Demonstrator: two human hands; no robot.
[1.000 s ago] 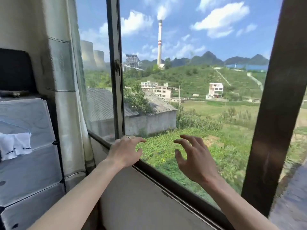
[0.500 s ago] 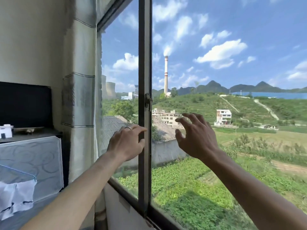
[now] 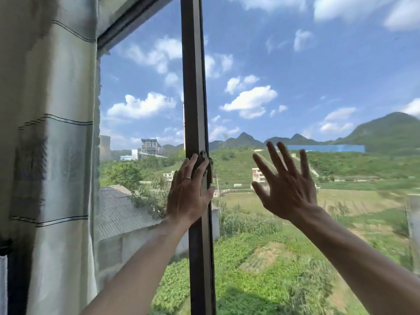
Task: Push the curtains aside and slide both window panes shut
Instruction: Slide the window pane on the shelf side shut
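Left hand point(image 3: 188, 192): fingers straight, laid flat on the dark upright window-pane frame point(image 3: 195, 87), beside latch point(image 3: 209, 169). Right hand point(image 3: 286, 187): fingers spread, holding nothing. Curtain point(image 3: 52, 155): bunched far left.

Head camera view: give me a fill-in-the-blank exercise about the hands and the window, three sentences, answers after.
1. The left hand lies flat on the dark upright window frame and wears a ____ on one finger.
2. The right hand is raised with straight fingers and holds ____.
3. The curtain hangs to the ____ of that frame.

Missing words: ring; nothing; left.
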